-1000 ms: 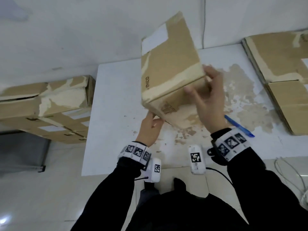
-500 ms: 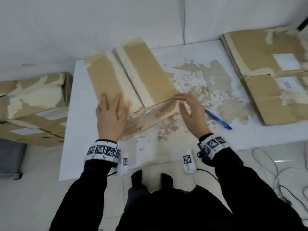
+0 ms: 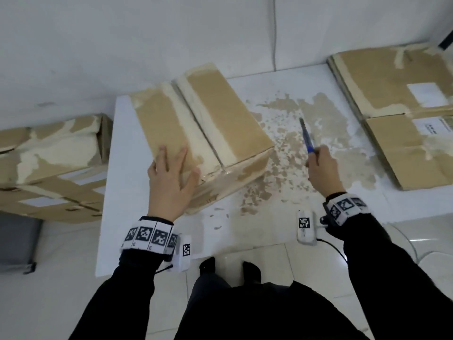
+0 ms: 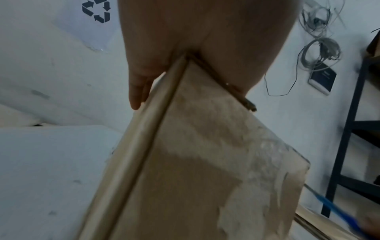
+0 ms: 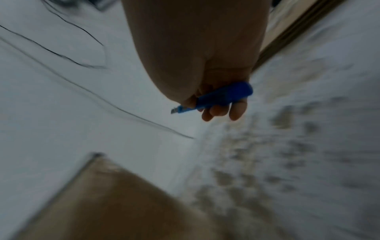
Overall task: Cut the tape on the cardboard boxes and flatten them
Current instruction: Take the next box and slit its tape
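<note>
1. The box (image 3: 201,133) sits on the worktop (image 3: 127,192); its taped seam (image 3: 196,123) runs away from the person, slanting left.
2. The left hand (image 3: 171,182), fingers spread flat, presses the box's near corner.
3. The right hand (image 3: 321,170), curled round the knife (image 3: 307,138), is right of the box, nearer the seam's near end.

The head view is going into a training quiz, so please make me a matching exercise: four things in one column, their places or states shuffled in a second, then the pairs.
Things:
1. box
2. knife
3. left hand
4. flat cardboard

States:
A. on the table's right end
B. pressed flat on the box's near corner
C. gripped in the right hand
D. on the table, seam up

Pairs: 1-D, 2-C, 3-B, 4-A
</note>
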